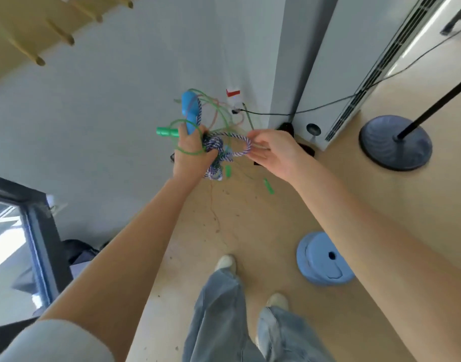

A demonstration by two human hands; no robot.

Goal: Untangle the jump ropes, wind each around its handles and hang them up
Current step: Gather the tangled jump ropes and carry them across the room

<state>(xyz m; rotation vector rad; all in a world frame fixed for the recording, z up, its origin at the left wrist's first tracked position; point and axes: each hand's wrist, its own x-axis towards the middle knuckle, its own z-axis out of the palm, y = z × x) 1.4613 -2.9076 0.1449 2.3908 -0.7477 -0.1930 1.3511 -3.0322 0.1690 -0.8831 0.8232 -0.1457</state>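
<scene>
My left hand point(191, 152) grips a tangled bundle of jump ropes held up in front of the wall. A blue handle point(189, 111) sticks up out of my fist and a green handle point(167, 132) points left. Thin green rope point(213, 105) loops around the bundle and over my fingers. A blue-and-white braided rope point(216, 150) is knotted below my fist. My right hand point(272, 150) pinches a loop of that braided rope and pulls it to the right. Two more green handles point(268, 186) dangle below the tangle.
Wooden pegs point(67, 37) stick out of a board on the wall at the upper left. A blue round base point(323, 259) lies on the floor near my feet. A dark stand base point(395, 142) with a pole stands at right. A black cable point(328, 103) runs to a wall socket.
</scene>
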